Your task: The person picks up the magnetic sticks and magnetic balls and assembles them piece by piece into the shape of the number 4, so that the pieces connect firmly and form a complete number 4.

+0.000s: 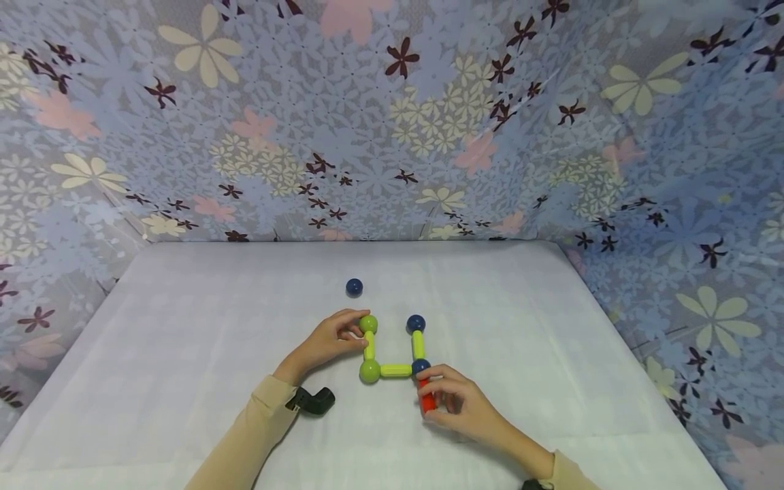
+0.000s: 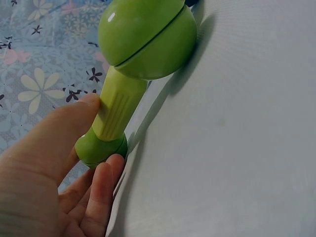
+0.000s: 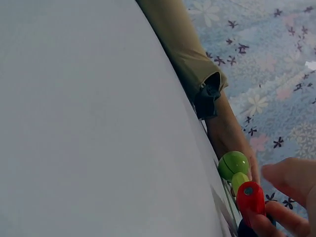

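Note:
In the head view my left hand (image 1: 324, 344) is at a green ball (image 1: 369, 324) and the yellow-green rod (image 1: 369, 346) fixed to it. Its thumb lies against the rod while the fingertips touch the ball, as the left wrist view shows. That rod meets a second green ball (image 1: 370, 371), from which another rod (image 1: 396, 370) runs to a blue ball (image 1: 420, 367). My right hand (image 1: 461, 403) has its fingers around a red rod (image 1: 427, 400) that joins this blue ball. In the right wrist view the thumb stands apart from the red rod (image 3: 251, 200).
A third yellow-green rod (image 1: 418, 345) leads from the corner blue ball to another blue ball (image 1: 416, 323). One loose blue ball (image 1: 354, 287) lies farther back on the white table (image 1: 202, 320). Flowered cloth (image 1: 367, 122) hangs behind it.

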Available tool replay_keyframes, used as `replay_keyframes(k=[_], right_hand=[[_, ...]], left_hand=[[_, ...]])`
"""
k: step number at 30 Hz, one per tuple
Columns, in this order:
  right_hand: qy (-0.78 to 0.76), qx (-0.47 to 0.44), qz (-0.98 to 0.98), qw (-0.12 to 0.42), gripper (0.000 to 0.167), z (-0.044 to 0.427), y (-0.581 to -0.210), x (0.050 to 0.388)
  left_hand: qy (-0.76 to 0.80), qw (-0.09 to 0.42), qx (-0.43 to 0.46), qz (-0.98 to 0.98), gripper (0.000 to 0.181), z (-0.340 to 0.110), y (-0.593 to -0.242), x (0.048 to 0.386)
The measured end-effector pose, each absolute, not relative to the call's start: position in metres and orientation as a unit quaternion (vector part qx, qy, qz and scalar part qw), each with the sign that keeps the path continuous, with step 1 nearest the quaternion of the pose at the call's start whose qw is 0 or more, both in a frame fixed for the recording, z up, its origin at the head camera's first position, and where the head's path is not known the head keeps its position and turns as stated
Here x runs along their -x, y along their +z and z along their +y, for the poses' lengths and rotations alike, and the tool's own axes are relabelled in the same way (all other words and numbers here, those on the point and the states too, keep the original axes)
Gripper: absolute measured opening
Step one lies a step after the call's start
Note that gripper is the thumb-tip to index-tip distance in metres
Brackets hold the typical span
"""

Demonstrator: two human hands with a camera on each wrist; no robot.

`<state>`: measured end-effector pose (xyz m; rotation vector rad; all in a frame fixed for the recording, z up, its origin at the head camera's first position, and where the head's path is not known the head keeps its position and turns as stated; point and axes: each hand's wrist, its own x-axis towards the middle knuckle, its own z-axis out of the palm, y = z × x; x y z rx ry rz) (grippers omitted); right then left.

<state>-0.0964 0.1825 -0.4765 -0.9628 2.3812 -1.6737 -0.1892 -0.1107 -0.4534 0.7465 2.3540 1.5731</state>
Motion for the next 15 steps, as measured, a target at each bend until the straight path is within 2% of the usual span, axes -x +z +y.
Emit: replay_keyframes(k=[7, 15], right_hand=[[-0.563, 0.283, 0.776, -0.009, 0.018, 0.178, -0.469, 0.112], [-0.542, 0.248, 0.802, -0.042, 0.013, 0.167, -0.458, 0.148]], left_hand=[[0.534, 0.102, -0.255, 0.799, 0.058, -0.113, -0.451, 0.188], [0.534, 0.108, -0.257, 0.798, 0.059, -0.111, -0.452, 0.189]])
